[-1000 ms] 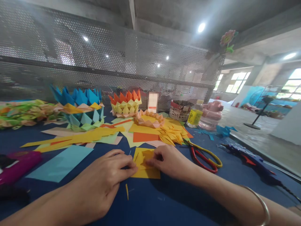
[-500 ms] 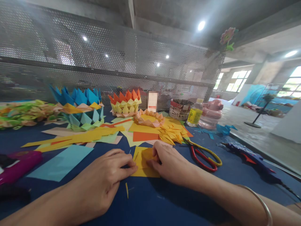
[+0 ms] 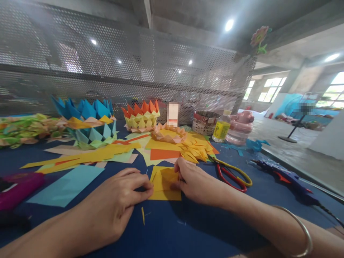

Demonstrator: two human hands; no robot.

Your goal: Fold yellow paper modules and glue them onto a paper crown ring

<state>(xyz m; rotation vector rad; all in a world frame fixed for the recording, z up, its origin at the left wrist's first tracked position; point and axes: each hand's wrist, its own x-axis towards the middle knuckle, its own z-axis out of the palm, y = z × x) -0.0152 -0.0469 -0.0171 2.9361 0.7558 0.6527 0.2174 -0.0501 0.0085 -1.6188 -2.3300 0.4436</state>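
A sheet of yellow paper [image 3: 162, 184] lies on the blue tabletop between my hands, with a crease or layered edge showing across it. My left hand [image 3: 131, 195] pinches its left edge between thumb and bent fingers. At the right edge, my right hand [image 3: 190, 181] has its fingers closed on the paper, and its shadow falls over that side. The right fingertips are partly hidden. A thin yellow paper scrap [image 3: 143, 216] lies in front of the sheet. To the right of my right hand rest scissors [image 3: 232, 175] with red and yellow handles.
Folded-paper rings, one blue-topped [image 3: 90, 109] and one orange-topped [image 3: 141, 116], stand behind loose coloured paper. A bottle [image 3: 221, 129] and a pink jug [image 3: 240, 129] stand at back right. A blue glue gun [image 3: 287, 179] lies right, a magenta tool [image 3: 21, 188] left.
My right fingers have shifted slightly right, to the yellow paper's right edge, uncovering more of its surface. The left hand keeps its pinch. The whole view has moved a little.
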